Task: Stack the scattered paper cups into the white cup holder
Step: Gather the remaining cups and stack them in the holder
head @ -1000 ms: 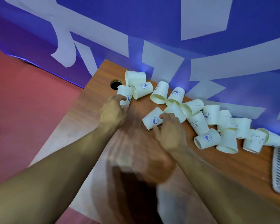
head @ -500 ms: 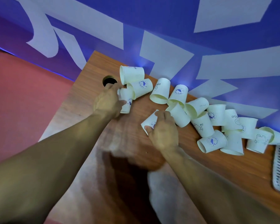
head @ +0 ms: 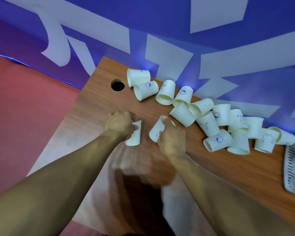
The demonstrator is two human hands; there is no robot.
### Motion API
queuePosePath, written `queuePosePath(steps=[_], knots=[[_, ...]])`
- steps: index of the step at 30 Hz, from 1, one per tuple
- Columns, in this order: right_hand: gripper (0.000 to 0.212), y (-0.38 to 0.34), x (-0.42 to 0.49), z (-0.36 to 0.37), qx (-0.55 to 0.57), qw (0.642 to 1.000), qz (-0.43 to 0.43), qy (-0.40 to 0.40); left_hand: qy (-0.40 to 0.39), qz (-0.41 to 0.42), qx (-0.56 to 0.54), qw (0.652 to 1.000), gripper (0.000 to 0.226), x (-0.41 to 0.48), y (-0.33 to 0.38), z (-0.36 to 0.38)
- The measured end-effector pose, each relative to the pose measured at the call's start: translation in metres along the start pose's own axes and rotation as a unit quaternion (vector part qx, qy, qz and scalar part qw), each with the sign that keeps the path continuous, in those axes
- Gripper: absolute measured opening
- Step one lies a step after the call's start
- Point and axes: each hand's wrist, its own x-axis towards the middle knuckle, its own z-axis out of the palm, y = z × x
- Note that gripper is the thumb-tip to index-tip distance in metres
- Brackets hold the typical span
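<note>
My left hand (head: 120,124) grips a white paper cup (head: 135,135) above the wooden table (head: 99,103), the cup's mouth pointing toward me. My right hand (head: 171,138) holds a second paper cup (head: 156,129) with a blue logo, tilted, its rim up near my fingers. The two held cups are a short gap apart. Several more white paper cups (head: 182,114) lie scattered in a band along the table's far edge, most on their sides or upside down. A white slotted cup holder (head: 292,169) shows partly at the right edge.
A round cable hole (head: 117,85) is cut in the table's far left corner. A blue wall with white shapes (head: 169,53) stands right behind the cups. Red floor (head: 24,108) lies left of the table.
Both hands have drawn back toward me from the cup pile, each bringing one cup along. The left cup has left the spot beside the hole, and the two cups are now side by side.
</note>
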Motion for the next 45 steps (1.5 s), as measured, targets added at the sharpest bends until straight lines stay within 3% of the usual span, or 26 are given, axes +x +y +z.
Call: queuePosePath(steps=[5,11,19,26,33,40,45], knots=[[0.051,0.023,-0.035,-0.016,-0.058,0.996,-0.03,0.055,0.007,0.059,-0.033,0.998,0.031,-0.032,0.037,0.007],[0.046,0.065,-0.074,-0.058,-0.074,0.985,-0.122,0.095,0.07,0.144,0.044,0.986,0.01,-0.076,0.105,0.01],[0.036,0.185,-0.127,-0.134,-0.069,0.962,-0.159,0.21,0.144,0.209,0.062,0.965,0.005,-0.146,0.24,0.039],[0.033,0.33,-0.172,-0.201,-0.046,0.943,-0.104,0.312,0.181,0.299,0.048,0.936,0.009,-0.189,0.402,0.09],[0.039,0.456,-0.209,-0.249,-0.047,0.937,-0.025,0.345,0.185,0.409,0.046,0.892,0.021,-0.211,0.526,0.155],[0.028,0.532,-0.211,-0.261,-0.021,0.935,0.043,0.352,0.159,0.442,0.074,0.88,0.016,-0.206,0.584,0.191],[0.028,0.556,-0.198,-0.241,-0.015,0.944,0.043,0.327,0.147,0.44,0.099,0.881,0.017,-0.195,0.59,0.212]])
